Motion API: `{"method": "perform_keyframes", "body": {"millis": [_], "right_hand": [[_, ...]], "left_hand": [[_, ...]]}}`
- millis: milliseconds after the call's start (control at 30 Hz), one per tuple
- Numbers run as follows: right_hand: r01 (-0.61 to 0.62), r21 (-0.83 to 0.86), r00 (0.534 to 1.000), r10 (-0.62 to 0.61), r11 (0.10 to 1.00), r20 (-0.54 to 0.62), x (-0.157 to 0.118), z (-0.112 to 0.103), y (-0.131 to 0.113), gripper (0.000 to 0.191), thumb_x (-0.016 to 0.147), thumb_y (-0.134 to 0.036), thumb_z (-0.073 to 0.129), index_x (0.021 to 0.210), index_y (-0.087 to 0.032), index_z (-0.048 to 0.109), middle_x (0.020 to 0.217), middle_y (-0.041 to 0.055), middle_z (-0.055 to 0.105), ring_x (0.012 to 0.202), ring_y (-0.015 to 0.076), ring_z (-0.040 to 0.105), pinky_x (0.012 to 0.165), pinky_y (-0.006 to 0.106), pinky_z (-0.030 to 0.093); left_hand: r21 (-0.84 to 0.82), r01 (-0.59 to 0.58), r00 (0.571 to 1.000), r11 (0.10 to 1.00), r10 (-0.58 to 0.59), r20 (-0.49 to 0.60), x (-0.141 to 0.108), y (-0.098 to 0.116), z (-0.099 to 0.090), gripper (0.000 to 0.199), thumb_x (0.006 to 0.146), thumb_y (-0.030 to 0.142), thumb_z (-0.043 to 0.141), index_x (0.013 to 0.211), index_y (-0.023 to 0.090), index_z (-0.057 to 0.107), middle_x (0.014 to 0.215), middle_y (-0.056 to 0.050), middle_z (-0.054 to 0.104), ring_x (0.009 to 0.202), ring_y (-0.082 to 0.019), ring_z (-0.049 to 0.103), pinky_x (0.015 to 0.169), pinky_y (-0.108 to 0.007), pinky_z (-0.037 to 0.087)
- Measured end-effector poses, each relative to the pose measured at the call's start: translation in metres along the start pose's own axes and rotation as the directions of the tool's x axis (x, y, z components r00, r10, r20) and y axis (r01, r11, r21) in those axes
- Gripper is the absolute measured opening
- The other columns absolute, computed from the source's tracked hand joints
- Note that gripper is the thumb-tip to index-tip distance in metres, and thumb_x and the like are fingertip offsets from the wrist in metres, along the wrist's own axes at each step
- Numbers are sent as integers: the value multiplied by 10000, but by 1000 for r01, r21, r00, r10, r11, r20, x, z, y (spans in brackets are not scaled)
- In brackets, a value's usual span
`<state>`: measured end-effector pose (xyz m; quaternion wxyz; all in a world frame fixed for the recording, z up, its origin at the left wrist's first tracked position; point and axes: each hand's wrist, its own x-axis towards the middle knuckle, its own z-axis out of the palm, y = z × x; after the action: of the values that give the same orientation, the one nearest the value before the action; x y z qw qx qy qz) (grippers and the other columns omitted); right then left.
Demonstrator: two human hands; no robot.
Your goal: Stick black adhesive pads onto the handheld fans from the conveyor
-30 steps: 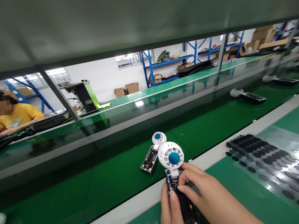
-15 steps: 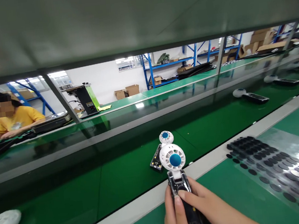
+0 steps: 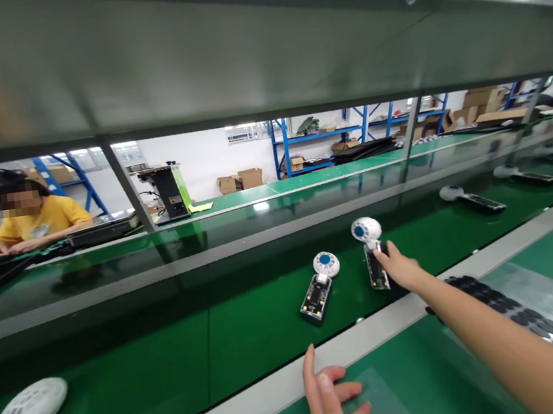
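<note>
My right hand [image 3: 401, 267] reaches over the green conveyor belt [image 3: 250, 318] and grips a handheld fan [image 3: 377, 268], its round white head with a blue centre at the top and its dark clear-cased handle below. Near the belt's front rail, my left hand [image 3: 333, 398] has its fingers apart and holds nothing. A second fan [image 3: 316, 298] of the same kind lies on the belt between my hands, its handle slanting toward the front left. Round black discs [image 3: 494, 298] on clear sheets lie partly behind my right forearm.
At the left front of the belt is a white fan head [image 3: 33, 406]. Two fans [image 3: 481, 200] lie farther right. A person in a yellow shirt [image 3: 53, 217] works across the line, beside a black and green machine [image 3: 170, 192]. A panel [image 3: 188, 63] hangs overhead.
Both hands were together on one fan over the front worktop. My left hand has let go, and my right hand has carried the fan forward and right, over the belt.
</note>
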<state>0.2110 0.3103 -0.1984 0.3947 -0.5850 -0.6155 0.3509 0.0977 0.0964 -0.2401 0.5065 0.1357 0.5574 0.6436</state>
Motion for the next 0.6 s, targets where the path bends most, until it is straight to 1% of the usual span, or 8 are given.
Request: {"method": "perform_keyframes", "body": {"millis": [100, 200, 233, 333, 400, 500, 567, 600], "right_hand": [[255, -182, 966, -245, 950, 80, -18, 17, 1, 523, 804, -275, 564, 1288, -212, 375, 1451, 99, 158, 1317, 332, 60, 1031, 563, 142], [538, -216, 821, -450, 815, 351, -60, 55, 3, 535, 651, -312, 706, 1153, -350, 524, 1444, -3, 227, 1310, 314, 150, 1027, 473, 251], [588, -221, 783, -480, 778, 396, -72, 68, 4, 491, 618, -313, 727, 1084, -345, 572, 1443, -6, 231, 1303, 343, 153, 1000, 492, 286], [630, -282, 766, -520, 723, 378, -85, 93, 4, 163, 718, -207, 624, 881, -193, 624, 1404, 112, 302, 1294, 405, 107, 957, 581, 285], [632, -313, 772, -542, 708, 332, -86, 92, 3, 112, 797, -110, 475, 815, -141, 581, 1296, 182, 430, 1296, 359, 167, 982, 565, 272], [666, -301, 745, -589, 682, 314, -105, 67, 0, 151, 826, -94, 389, 793, -158, 522, 1217, 166, 505, 1279, 268, 270, 996, 463, 339], [746, -245, 661, -642, 620, 388, -133, 45, 0, 126, 815, -128, 420, 755, -190, 512, 1284, 104, 466, 1284, 245, 267, 976, 398, 393], [810, -188, 573, -681, 556, 455, -150, 35, 1, 132, 795, -126, 443, 721, -205, 518, 1287, 59, 475, 1283, 243, 273, 975, 379, 400]], "left_hand": [[-12, -7, 1000, 1000, 7, -6, 0, -2, 0, 523, 829, 555, 231, 1264, 270, 176, 1016, -82, 383, 834, -207, 489, 671, -322, 496], [-36, -47, 999, 998, 47, -10, 0, -5, -1, 460, 851, 481, 247, 1222, 210, 259, 982, -91, 419, 832, -207, 483, 669, -331, 499], [-40, -57, 998, 998, 57, -10, 0, -7, -1, 433, 852, 462, 267, 1179, 182, 313, 947, -92, 436, 833, -209, 483, 674, -336, 500], [-54, -74, 997, 996, 74, 0, 1, -9, -4, 316, 855, 402, 319, 973, 138, 446, 794, -69, 472, 798, -209, 492, 682, -356, 505], [-118, -66, 998, 991, 66, -1, 1, -8, -4, 279, 863, 382, 338, 911, 137, 463, 736, -54, 485, 761, -202, 514, 680, -362, 505], [-295, 14, 1000, 956, -8, 19, 0, -2, -4, 315, 878, 385, 343, 1028, 128, 450, 826, -86, 563, 804, -218, 569, 707, -366, 497], [-430, 114, 990, 896, -67, 123, -2, 2, -4, 335, 889, 372, 333, 1090, 134, 457, 967, -121, 595, 901, -229, 577, 719, -337, 489], [-483, 195, 974, 854, -110, 200, -3, 3, -5, 346, 886, 381, 342, 1075, 130, 487, 1001, -129, 602, 923, -229, 578, 711, -318, 486]]}}
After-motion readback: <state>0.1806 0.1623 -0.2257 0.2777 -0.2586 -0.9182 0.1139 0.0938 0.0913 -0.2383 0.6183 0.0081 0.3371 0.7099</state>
